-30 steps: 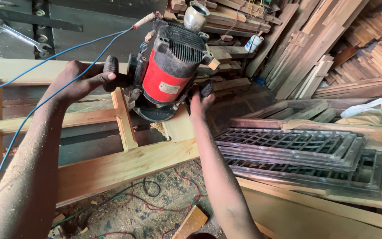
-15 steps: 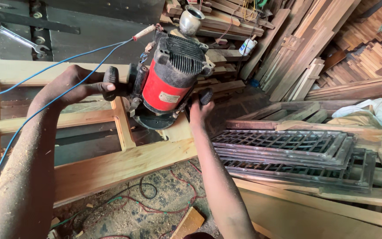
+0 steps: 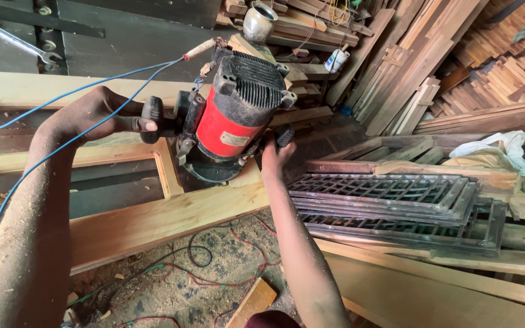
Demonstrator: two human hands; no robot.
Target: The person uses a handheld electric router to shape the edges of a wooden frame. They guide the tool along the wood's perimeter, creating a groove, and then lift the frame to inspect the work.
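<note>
Router (image 3: 233, 115) sits tilted on the wooden frame (image 3: 153, 218), base over the joint where the upright rail meets the near rail. Left hand (image 3: 101, 115) is clenched on the left knob; right hand (image 3: 274, 157) is wrapped round the right handle, though the motor body hides part of that grip, so I can't judge how firm it is.

Risks as I read them:
- Blue cord (image 3: 62, 143) drapes over the left forearm and runs off left. A snag could jerk the router off line.
- Base looks only partly supported at the frame edge, with an open gap left of it. It could tip and gouge the rail.
- Loose wires (image 3: 214, 273) and an offcut (image 3: 251, 302) lie in sawdust on the floor underfoot: trip hazard.
- Stack of metal grilles (image 3: 396, 203) is just right of the right forearm, so a kick sideways hits them.
</note>
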